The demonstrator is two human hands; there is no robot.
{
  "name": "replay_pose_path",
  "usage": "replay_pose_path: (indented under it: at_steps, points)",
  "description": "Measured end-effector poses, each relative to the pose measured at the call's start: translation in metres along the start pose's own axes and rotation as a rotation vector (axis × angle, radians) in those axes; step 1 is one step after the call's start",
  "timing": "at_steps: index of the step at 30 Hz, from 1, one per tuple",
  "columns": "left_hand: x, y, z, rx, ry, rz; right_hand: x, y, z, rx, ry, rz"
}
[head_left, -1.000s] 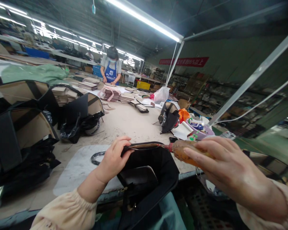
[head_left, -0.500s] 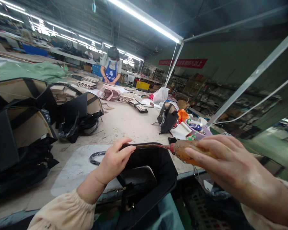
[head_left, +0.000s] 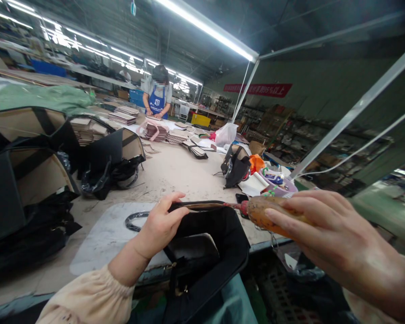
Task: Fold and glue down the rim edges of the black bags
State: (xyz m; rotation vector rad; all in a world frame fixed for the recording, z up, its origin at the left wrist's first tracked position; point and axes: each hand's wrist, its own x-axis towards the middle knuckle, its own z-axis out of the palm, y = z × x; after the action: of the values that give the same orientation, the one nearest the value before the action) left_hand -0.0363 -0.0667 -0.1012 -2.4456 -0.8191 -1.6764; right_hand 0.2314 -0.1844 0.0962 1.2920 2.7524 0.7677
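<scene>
In front of me a black bag (head_left: 222, 252) rests at the table's near edge, its mouth facing me. My left hand (head_left: 164, 220) pinches the bag's upper rim between thumb and fingers. A squeeze bottle of amber glue (head_left: 273, 215) lies sideways in my right hand (head_left: 330, 229), whose fingers are wrapped around it. The bottle's thin red nozzle touches or nearly touches the right part of that rim, where a brown strip shows along the edge. A plastic-wrapped handle (head_left: 135, 221) lies left of my left hand, on a white sheet (head_left: 97, 243).
Several black bag pieces (head_left: 40, 180) crowd the table's left side. At the right sit another black bag (head_left: 236, 166), a purple basket (head_left: 288, 186) with supplies and a dark phone (head_left: 242, 198). Stacked panels (head_left: 155, 130) lie farther back, before a co-worker in a blue apron (head_left: 157, 102).
The bottle and my right hand have shifted slightly to the right along the rim. My left hand keeps its pinch in nearly the same place.
</scene>
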Motion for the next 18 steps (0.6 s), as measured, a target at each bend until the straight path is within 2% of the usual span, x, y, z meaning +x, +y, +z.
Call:
replay_pose_path:
  at_steps: [3, 7, 14, 18]
  points:
    - [-0.0002, -0.0002, -0.0001, -0.005, -0.005, 0.002, 0.0026, 0.0006, 0.0034, -0.013, 0.032, -0.027]
    - [-0.0014, -0.0011, 0.0009, -0.022, -0.011, -0.001, 0.0065, 0.0008, 0.0041, -0.015, 0.009, -0.041]
    - [-0.0012, 0.0019, 0.0019, -0.034, -0.031, 0.019, 0.0057, 0.0013, -0.0018, 0.013, 0.085, -0.075]
    - [-0.0010, 0.0033, 0.0015, -0.027, -0.034, 0.019, 0.0055, 0.0003, -0.0028, 0.010, 0.060, -0.076]
